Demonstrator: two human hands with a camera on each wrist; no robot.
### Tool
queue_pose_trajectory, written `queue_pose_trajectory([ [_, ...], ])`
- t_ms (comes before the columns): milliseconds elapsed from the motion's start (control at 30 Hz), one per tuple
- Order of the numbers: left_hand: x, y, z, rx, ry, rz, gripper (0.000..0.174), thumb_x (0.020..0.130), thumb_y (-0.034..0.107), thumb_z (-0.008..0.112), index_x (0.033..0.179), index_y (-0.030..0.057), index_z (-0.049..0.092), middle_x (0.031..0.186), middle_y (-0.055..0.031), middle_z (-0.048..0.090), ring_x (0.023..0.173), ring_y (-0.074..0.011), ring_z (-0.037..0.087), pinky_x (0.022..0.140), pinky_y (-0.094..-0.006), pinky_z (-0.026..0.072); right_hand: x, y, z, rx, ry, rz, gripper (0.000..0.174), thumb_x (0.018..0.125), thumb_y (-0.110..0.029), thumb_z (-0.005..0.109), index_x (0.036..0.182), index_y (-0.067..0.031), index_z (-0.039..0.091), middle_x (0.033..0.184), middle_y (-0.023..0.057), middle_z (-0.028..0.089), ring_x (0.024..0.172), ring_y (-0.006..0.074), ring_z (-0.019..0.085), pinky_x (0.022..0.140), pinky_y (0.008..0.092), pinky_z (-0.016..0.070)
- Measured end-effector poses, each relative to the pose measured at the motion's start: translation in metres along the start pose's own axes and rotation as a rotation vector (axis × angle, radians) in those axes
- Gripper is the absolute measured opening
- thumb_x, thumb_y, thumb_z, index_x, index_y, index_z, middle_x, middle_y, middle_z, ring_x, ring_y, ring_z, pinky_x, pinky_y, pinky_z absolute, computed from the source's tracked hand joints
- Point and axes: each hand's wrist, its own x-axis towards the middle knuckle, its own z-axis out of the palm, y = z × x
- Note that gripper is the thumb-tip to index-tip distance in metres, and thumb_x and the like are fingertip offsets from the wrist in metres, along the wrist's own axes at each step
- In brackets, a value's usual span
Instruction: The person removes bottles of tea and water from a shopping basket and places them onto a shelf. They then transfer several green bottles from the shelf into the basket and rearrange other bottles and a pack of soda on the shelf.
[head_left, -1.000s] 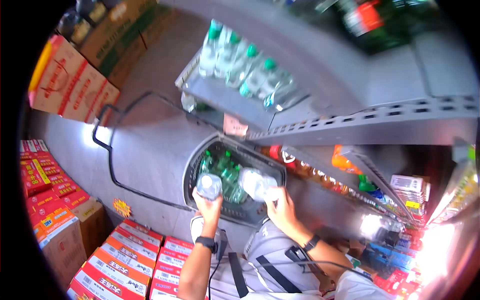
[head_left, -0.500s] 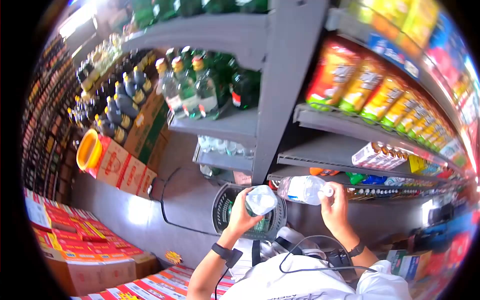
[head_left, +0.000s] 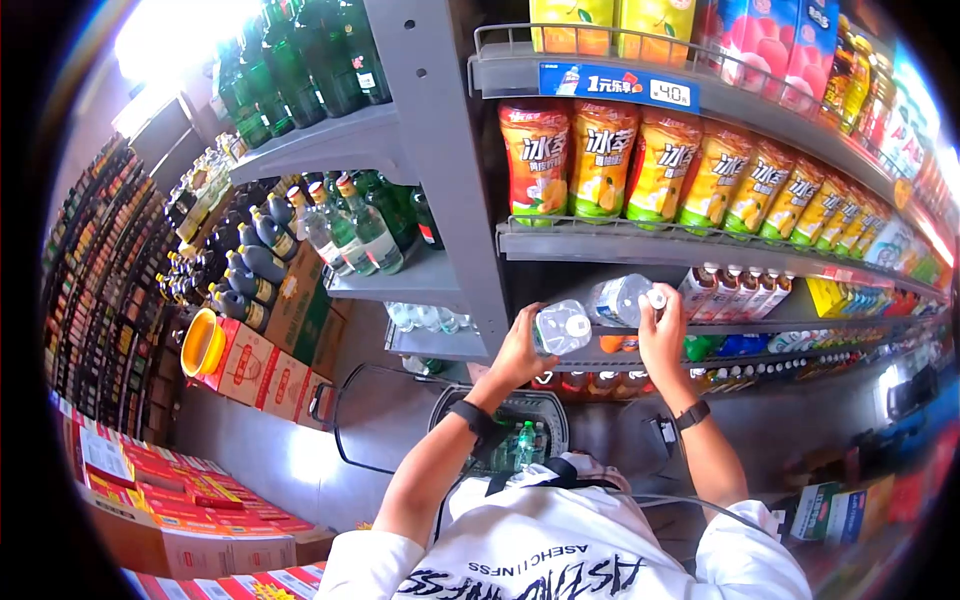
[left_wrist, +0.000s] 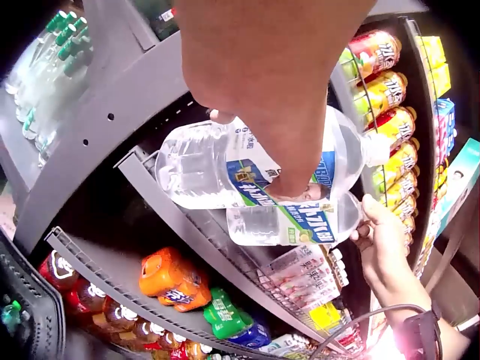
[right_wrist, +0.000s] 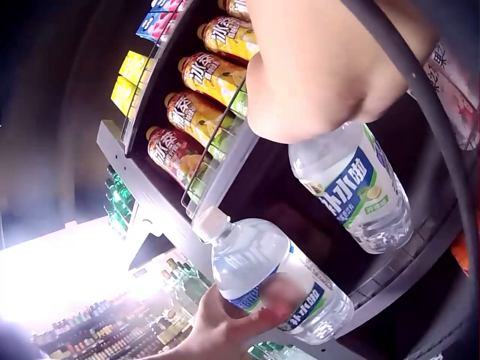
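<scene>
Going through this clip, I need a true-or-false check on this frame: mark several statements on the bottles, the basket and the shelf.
1. The left grip is around a clear bottle. True.
2. The right grip holds a green glass bottle. False: it holds a second clear bottle, near the cap.
3. Both held bottles are uncapped. False: each has its white cap on.
4. The basket is empty. False: green-capped bottles are in it.
5. A blue shelf label shows the number 40. True.
</scene>
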Motion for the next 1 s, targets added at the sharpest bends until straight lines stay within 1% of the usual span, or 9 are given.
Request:
queue_pose_trajectory([
  [233,0.017,-0.009,0.002,-0.008,0.026,-0.021,0.086,0.059,0.011,0.08,0.131,-0.0058,0.036,0.126,-0.0253,0.048,0.12,-0.0395,0.049,0.102,-0.0393,0.0416,0.028,0.018,0.02,0.003,-0.143,-0.124,0.025,0.088,-0.01,0.061,0.11,-0.0019,0.054,0.1,0.0188,0.059,0.091,0.0386,0.059,0.081,0.0414,0.0485],
  [300,0.021,-0.008,-0.002,-0.012,0.024,-0.079,0.088,0.059,0.014,0.081,0.132,-0.007,0.035,0.125,-0.026,0.049,0.119,-0.0403,0.049,0.102,-0.0396,0.0408,0.032,0.022,0.026,0.034,-0.252,-0.154,0.026,0.087,-0.008,0.06,0.112,-0.0024,0.054,0.105,0.0209,0.058,0.098,0.0417,0.057,0.083,0.0445,0.0483],
  [400,0.027,-0.018,-0.003,0.069,0.08,0.009,0.092,0.057,0.018,0.083,0.132,-0.0068,0.036,0.125,-0.0274,0.048,0.12,-0.0421,0.047,0.103,-0.0418,0.0397,0.034,0.029,0.04,0.004,-0.354,-0.231,0.03,0.09,-0.014,0.058,0.117,-0.0025,0.056,0.109,0.0225,0.059,0.102,0.0424,0.057,0.087,0.0462,0.0469],
  [533,0.033,-0.032,0.003,-0.008,0.092,0.073,0.083,0.06,0.014,0.078,0.129,-0.0042,0.037,0.124,-0.0271,0.048,0.117,-0.0442,0.048,0.1,-0.0443,0.0417,0.043,0.039,0.056,-0.139,-0.439,-0.176,0.034,0.092,-0.022,0.057,0.115,0.003,0.054,0.107,0.0281,0.058,0.101,0.0471,0.055,0.089,0.0504,0.0435],
  [667,0.04,-0.027,0.002,-0.045,0.101,0.078,0.084,0.058,0.013,0.079,0.129,-0.0048,0.038,0.125,-0.0254,0.048,0.119,-0.0425,0.047,0.101,-0.0428,0.0408,0.067,0.047,0.061,-0.359,-0.641,-0.135,0.043,0.092,-0.032,0.056,0.12,0.0009,0.054,0.115,0.0281,0.057,0.105,0.0464,0.054,0.093,0.0501,0.0416],
  [800,0.061,-0.043,0.016,-0.068,0.113,0.147,0.088,0.055,0.014,0.08,0.129,-0.0041,0.038,0.123,-0.0253,0.048,0.118,-0.0417,0.047,0.1,-0.0417,0.0407,0.086,0.053,0.065,-0.389,-0.682,-0.199,0.049,0.093,-0.036,0.055,0.126,0.0003,0.053,0.128,0.0289,0.051,0.118,0.0453,0.048,0.101,0.0476,0.0365],
  [933,0.071,-0.047,0.005,-0.153,0.074,0.144,0.085,0.053,0.019,0.082,0.123,-0.0035,0.041,0.113,-0.0238,0.051,0.108,-0.0392,0.052,0.097,-0.0416,0.0421,0.101,0.044,0.07,-0.383,-0.911,0.104,0.048,0.095,-0.033,0.049,0.131,-0.0012,0.051,0.137,0.0265,0.045,0.13,0.0424,0.038,0.109,0.0453,0.0283],
  [967,0.073,-0.046,-0.001,-0.127,0.189,0.249,0.084,0.052,0.021,0.083,0.123,-0.0026,0.043,0.112,-0.0228,0.052,0.108,-0.0383,0.052,0.096,-0.0413,0.0425,0.098,0.109,0.091,-0.464,-0.831,-0.059,0.046,0.095,-0.032,0.048,0.129,-0.0009,0.053,0.134,0.0266,0.048,0.127,0.0427,0.042,0.108,0.0441,0.0311],
  [1000,0.073,-0.032,-0.013,-0.141,0.141,0.19,0.082,0.052,0.023,0.084,0.121,-0.0018,0.047,0.113,-0.022,0.054,0.108,-0.0367,0.053,0.097,-0.0411,0.0425,0.1,0.077,0.085,-0.427,-0.9,-0.03,0.046,0.096,-0.033,0.045,0.127,-0.0007,0.055,0.129,0.028,0.052,0.122,0.0424,0.048,0.106,0.0447,0.0346],
])
